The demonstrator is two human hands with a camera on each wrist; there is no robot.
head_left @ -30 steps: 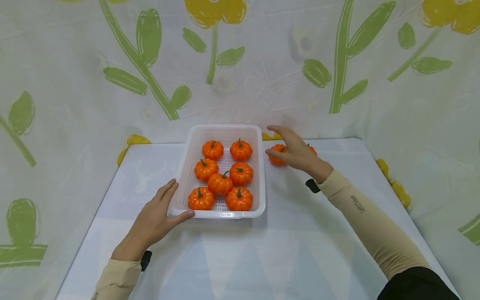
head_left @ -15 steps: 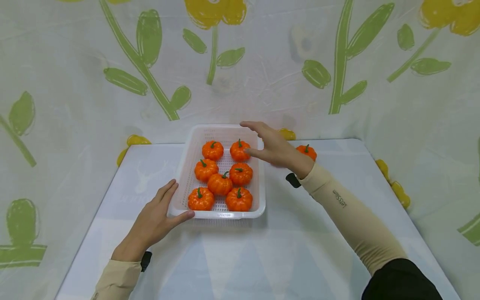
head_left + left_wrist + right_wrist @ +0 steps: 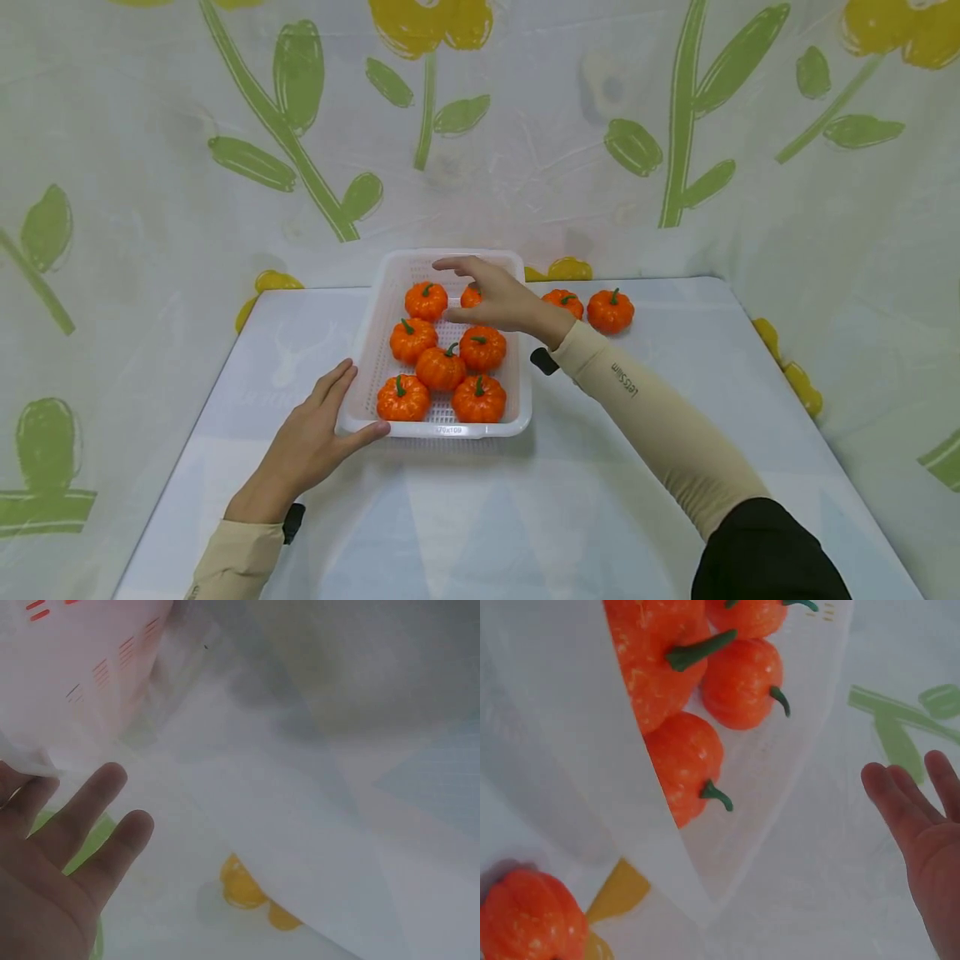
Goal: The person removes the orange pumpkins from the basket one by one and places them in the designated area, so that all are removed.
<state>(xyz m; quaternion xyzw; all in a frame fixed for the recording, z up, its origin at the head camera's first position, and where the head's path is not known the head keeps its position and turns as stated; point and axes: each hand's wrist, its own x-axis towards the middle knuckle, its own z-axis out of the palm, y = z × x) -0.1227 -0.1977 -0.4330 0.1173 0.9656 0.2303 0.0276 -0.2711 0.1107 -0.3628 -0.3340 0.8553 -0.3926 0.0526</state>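
Note:
A white plastic basket [image 3: 450, 430] holds several small orange pumpkins [image 3: 440, 368] with green stems. My left hand [image 3: 307, 442] rests at its near left corner, thumb on the rim and fingers extended along the outer side; in the left wrist view, straight fingers [image 3: 101, 799] show beside the basket wall. Over the far right part of the basket is my right hand [image 3: 504, 302], thumb and fingers spread apart with nothing between them. It partly covers the far right pumpkin [image 3: 470, 297] in the head view. The right wrist view shows that hand [image 3: 930, 840] above the basket, fingers extended.
Two more pumpkins lie on the table right of the basket: one [image 3: 564, 301] partly behind the right wrist, another [image 3: 611, 312] farther right. The white table [image 3: 637, 467] meets a flower-printed curtain [image 3: 525, 192] at the back and sides.
My right hand has moved left, from over the pumpkin beside the basket to above the basket, uncovering both pumpkins on the table. The left hand and the basket have stayed still.

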